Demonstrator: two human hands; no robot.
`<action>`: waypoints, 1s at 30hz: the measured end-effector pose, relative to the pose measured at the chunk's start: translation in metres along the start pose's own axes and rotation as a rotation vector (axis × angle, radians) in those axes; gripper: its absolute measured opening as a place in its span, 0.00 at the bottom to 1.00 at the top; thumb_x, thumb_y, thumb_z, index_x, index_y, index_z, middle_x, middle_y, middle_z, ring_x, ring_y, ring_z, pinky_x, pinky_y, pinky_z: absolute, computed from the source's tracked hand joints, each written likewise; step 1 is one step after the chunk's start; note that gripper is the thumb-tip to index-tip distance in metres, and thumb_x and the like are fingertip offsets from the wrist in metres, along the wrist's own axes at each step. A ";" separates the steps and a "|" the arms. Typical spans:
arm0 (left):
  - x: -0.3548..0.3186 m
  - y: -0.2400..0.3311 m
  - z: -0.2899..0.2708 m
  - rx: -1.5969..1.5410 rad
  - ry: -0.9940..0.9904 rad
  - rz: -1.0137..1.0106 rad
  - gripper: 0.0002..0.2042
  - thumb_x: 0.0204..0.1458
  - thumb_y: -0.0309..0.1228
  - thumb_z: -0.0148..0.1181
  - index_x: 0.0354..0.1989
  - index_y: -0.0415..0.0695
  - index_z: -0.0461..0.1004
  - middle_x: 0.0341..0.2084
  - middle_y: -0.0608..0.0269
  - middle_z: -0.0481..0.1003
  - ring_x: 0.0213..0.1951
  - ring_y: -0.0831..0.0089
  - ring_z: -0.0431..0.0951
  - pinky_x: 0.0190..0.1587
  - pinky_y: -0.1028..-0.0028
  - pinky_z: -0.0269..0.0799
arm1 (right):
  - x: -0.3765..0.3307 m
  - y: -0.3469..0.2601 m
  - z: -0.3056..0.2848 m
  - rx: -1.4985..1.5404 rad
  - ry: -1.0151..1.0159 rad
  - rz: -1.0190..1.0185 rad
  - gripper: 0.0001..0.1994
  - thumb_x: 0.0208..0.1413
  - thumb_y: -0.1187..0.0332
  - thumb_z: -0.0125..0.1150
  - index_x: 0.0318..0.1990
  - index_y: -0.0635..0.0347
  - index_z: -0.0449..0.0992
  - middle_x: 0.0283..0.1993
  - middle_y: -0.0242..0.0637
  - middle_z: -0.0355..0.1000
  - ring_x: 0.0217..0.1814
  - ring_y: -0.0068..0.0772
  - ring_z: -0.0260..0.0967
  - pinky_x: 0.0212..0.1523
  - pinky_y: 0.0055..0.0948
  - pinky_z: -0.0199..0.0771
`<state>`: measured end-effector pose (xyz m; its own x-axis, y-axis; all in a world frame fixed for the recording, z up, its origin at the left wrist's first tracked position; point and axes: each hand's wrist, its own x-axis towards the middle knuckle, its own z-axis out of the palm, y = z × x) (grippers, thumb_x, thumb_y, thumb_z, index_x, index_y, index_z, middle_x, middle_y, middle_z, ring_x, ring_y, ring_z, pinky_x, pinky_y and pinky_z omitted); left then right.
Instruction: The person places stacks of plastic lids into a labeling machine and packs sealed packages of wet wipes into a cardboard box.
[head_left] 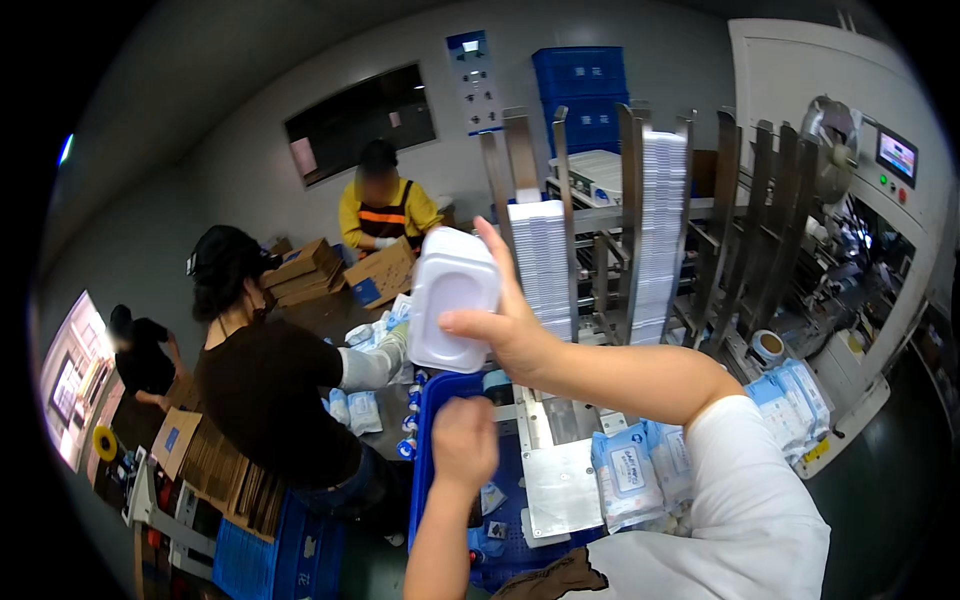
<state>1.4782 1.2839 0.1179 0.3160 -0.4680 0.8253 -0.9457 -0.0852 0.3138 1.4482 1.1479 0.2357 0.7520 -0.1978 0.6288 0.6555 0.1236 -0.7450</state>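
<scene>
My right hand (510, 325) grips a white plastic wipes lid (455, 290), rounded and with an oval recess; it looks thick enough to be several lids nested. The thumb lies across its face and the fingers go behind it. Below, my left hand (465, 440) is curled closed over a blue bin (428, 420), slightly blurred, and its inner side is hidden. Just beyond the lid, a tall stack of white lids (540, 265) stands between metal guide rails, with a taller lid stack (660, 220) to its right.
Packs of wipes (628, 475) lie right of a metal plate (562, 490); more packs (795, 400) sit farther right. A machine with a screen (897, 158) stands at right. A co-worker in black (265, 390) reaches across the table at left; another in yellow (385, 212) handles a carton (382, 275).
</scene>
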 end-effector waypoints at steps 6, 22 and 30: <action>-0.069 0.038 0.050 -0.232 -0.441 -0.077 0.06 0.55 0.31 0.55 0.35 0.42 0.74 0.26 0.52 0.73 0.30 0.54 0.73 0.33 0.61 0.69 | 0.111 -0.046 -0.043 -1.204 0.191 -1.050 0.70 0.22 0.57 0.80 0.71 0.45 0.28 0.61 0.56 0.43 0.63 0.59 0.46 0.62 0.56 0.54; -0.305 0.026 -0.016 -0.164 -0.353 -1.021 0.11 0.56 0.38 0.55 0.38 0.42 0.70 0.26 0.52 0.74 0.30 0.54 0.75 0.37 0.59 0.70 | 0.134 -0.074 -0.112 -2.269 -0.365 -0.194 0.69 0.23 0.53 0.83 0.72 0.34 0.34 0.58 0.42 0.68 0.62 0.45 0.62 0.68 0.55 0.43; -0.304 0.035 -0.029 -0.205 -0.391 -0.835 0.06 0.52 0.29 0.61 0.32 0.41 0.72 0.24 0.62 0.69 0.26 0.71 0.71 0.30 0.72 0.68 | 0.113 -0.044 -0.110 -2.426 -0.021 -0.339 0.66 0.28 0.52 0.81 0.72 0.28 0.33 0.68 0.42 0.55 0.70 0.45 0.52 0.67 0.71 0.29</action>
<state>1.3508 1.4485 -0.1087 0.8022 -0.5899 0.0918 -0.3811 -0.3876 0.8394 1.4961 1.0131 0.3152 0.6955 0.0409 0.7174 -0.4709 -0.7282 0.4980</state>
